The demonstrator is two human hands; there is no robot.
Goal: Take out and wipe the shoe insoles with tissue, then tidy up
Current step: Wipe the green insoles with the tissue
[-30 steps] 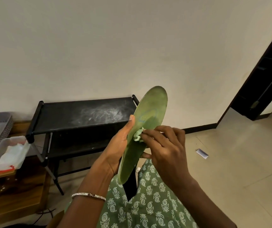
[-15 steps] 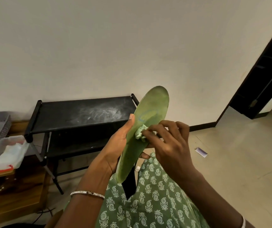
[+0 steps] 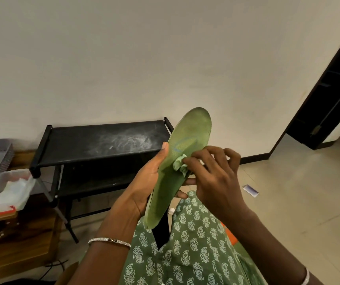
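Observation:
A green shoe insole (image 3: 187, 145) stands tilted upright in front of me, toe end up. My left hand (image 3: 144, 182) grips its left edge, thumb along the rim and fingertips showing behind on the right. My right hand (image 3: 214, 177) pinches a small crumpled tissue (image 3: 179, 165) and presses it against the middle of the insole's face. No shoe can be seen in this view.
A black two-tier rack (image 3: 103, 140) with a dusty top stands against the wall behind the insole. A clear plastic tray (image 3: 6, 190) holding white tissue sits on a wooden stand at left. A small paper scrap (image 3: 251, 190) lies on the tiled floor; a dark doorway (image 3: 329, 99) opens at right.
My right hand has slid the tissue slightly up and to the right over the insole's middle. My left hand keeps the same hold.

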